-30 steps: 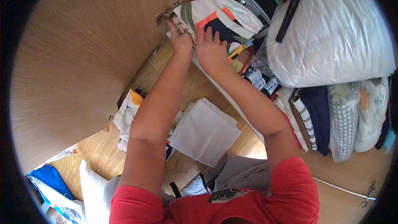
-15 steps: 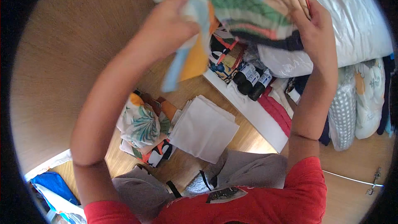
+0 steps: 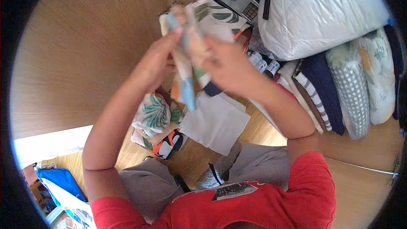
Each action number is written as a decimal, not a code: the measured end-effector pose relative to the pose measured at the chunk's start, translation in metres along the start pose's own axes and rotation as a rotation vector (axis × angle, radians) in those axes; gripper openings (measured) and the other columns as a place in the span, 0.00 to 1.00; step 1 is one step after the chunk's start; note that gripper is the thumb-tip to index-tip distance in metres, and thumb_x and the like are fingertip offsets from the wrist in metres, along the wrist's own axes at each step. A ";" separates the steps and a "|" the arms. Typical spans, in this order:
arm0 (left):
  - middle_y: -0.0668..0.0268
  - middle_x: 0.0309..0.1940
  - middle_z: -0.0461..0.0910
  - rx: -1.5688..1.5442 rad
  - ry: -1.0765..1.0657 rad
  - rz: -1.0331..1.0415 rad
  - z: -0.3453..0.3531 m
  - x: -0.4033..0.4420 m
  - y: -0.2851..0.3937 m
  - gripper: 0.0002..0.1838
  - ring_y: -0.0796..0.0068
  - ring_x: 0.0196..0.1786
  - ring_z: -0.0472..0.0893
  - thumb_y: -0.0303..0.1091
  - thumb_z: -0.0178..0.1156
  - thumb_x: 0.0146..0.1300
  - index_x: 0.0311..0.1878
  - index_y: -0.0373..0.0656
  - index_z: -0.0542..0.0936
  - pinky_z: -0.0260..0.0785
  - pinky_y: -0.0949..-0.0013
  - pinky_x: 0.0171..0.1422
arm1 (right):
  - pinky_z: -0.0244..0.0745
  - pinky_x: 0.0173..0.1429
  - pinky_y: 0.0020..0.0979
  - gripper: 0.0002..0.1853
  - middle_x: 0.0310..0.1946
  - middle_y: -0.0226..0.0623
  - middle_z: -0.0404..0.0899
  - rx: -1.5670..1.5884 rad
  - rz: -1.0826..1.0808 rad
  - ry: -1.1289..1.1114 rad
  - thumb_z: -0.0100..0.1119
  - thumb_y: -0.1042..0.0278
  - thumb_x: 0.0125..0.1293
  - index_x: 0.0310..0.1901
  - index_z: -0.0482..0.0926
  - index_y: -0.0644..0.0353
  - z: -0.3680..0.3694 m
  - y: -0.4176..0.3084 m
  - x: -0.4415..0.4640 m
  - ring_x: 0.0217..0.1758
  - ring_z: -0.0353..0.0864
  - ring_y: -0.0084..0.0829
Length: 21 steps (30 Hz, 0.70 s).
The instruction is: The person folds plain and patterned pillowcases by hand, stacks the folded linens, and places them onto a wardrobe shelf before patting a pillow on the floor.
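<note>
One patterned cloth (image 3: 184,68), soft, light and limp by my judgement, best gripped by opposite edges, held up between my left hand (image 3: 156,62) and right hand (image 3: 231,62), both pinching its folds, white cloths (image 3: 216,123) below them.

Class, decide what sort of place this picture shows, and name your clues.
Probably a home wardrobe or closet: folded fabrics lined up side by side, a bulky white bundle next to them, and what looks like a keypad safe.
</note>
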<state>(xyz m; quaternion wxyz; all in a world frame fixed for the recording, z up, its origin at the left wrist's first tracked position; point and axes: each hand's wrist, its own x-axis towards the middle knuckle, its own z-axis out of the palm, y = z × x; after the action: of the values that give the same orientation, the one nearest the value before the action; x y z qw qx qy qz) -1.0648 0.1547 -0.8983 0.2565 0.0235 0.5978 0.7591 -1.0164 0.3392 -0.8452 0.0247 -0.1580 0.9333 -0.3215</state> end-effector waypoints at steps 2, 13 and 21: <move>0.65 0.39 0.76 0.089 0.027 -0.003 0.008 -0.003 -0.009 0.28 0.75 0.42 0.75 0.56 0.56 0.58 0.48 0.39 0.72 0.67 0.71 0.47 | 0.71 0.47 0.37 0.23 0.35 0.54 0.76 0.000 0.017 -0.052 0.54 0.63 0.57 0.51 0.67 0.69 0.029 -0.006 -0.003 0.41 0.77 0.49; 0.60 0.36 0.79 0.014 0.035 -0.067 0.005 -0.032 -0.008 0.18 0.73 0.37 0.80 0.36 0.62 0.57 0.46 0.35 0.72 0.75 0.68 0.43 | 0.66 0.60 0.32 0.52 0.65 0.57 0.48 0.166 -0.293 -0.223 0.64 0.48 0.54 0.68 0.42 0.68 0.057 0.015 -0.025 0.68 0.52 0.44; 0.59 0.33 0.79 -0.125 0.061 -0.032 0.002 -0.021 0.007 0.16 0.70 0.33 0.80 0.35 0.58 0.60 0.44 0.33 0.72 0.77 0.67 0.39 | 0.63 0.61 0.38 0.52 0.61 0.50 0.53 0.360 -0.332 -0.304 0.64 0.55 0.55 0.69 0.34 0.60 0.050 0.009 -0.041 0.63 0.59 0.42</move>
<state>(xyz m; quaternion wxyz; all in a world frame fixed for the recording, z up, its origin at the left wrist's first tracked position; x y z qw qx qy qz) -1.0486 0.1473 -0.8858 0.2513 -0.0254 0.5571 0.7911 -0.9730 0.3291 -0.8922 0.1391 -0.3483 0.8081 -0.4542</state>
